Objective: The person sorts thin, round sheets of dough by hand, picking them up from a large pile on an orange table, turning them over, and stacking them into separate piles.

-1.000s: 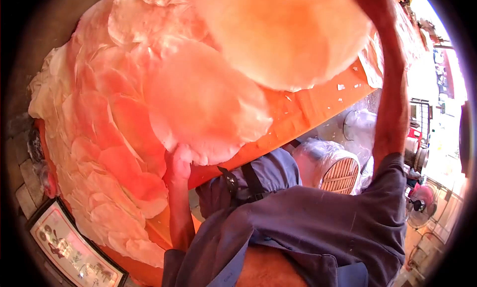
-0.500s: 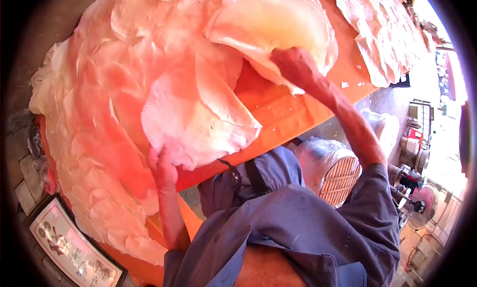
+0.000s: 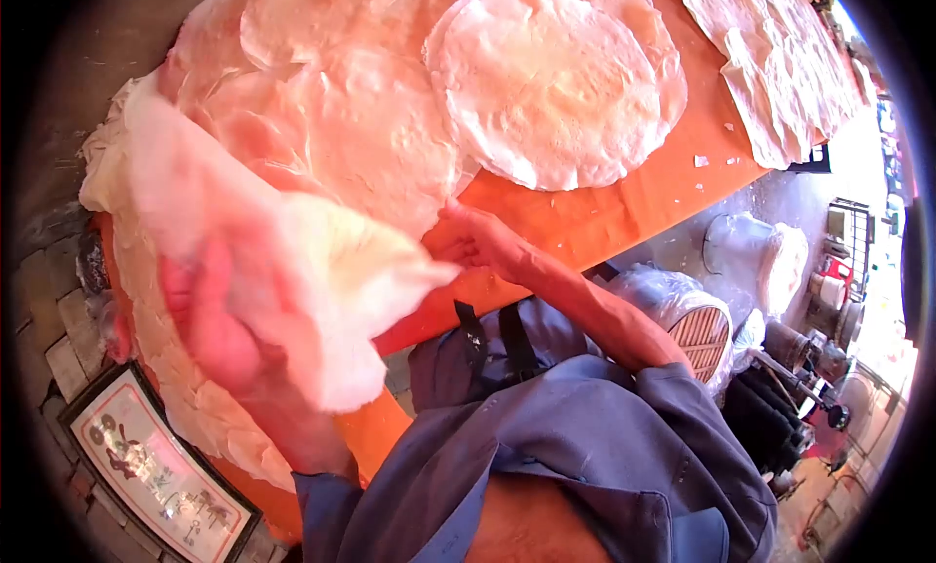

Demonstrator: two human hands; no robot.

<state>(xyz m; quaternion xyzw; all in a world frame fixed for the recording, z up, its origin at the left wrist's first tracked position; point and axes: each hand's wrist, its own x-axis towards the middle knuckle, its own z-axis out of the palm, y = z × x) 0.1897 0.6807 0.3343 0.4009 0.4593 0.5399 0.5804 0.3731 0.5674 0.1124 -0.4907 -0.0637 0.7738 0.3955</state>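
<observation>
My left hand (image 3: 219, 319) is raised over the left side of the table, gripping a thin, floppy round flatbread sheet (image 3: 341, 271). The sheet is folded over and smeared by motion, and its pointed corner reaches toward my right hand (image 3: 476, 243). That hand has its fingers curled together by the lower edge of a wide pile of flatbread sheets (image 3: 366, 124); whether a sheet edge is between them I cannot make out. Beyond it, a round flatbread (image 3: 556, 85) lies flat on a smaller stack.
An orange cloth (image 3: 624, 207) covers the table, with pale crumbs on it. More sheets (image 3: 780, 71) lie at the far right. A framed picture (image 3: 161, 465) leans at lower left. Plastic-wrapped stools (image 3: 697, 334) and a fan (image 3: 853, 407) stand on the right.
My left hand has lifted the flatbread sheet off the pile, up and leftward. My right hand has let go of the round flatbread, now lying flat, and moved left and down.
</observation>
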